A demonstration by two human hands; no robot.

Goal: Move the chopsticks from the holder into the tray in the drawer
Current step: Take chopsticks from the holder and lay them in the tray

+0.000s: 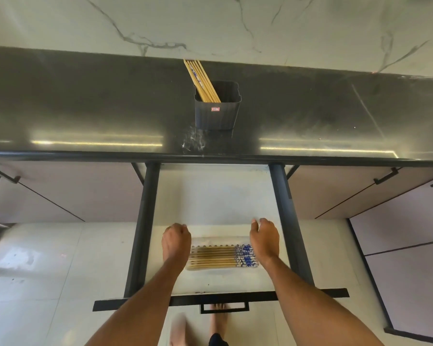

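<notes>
A dark square holder (218,113) stands on the black counter with several yellow chopsticks (201,79) leaning out to the upper left. Below, the open drawer (210,196) holds a clear tray (220,239) with several chopsticks (218,257) lying side by side, their blue-patterned ends to the right. My left hand (176,242) hovers over the tray's left end, fingers curled and holding nothing. At the tray's right end is my right hand (264,239), fingers loosely apart and empty. Whether the hands touch the tray I cannot tell.
The black counter (85,108) runs the full width under a marble wall. The drawer's dark side rails (143,221) and front handle (224,308) frame the white drawer floor. Closed cabinet doors flank it on both sides. My bare feet (218,320) stand on the pale floor below.
</notes>
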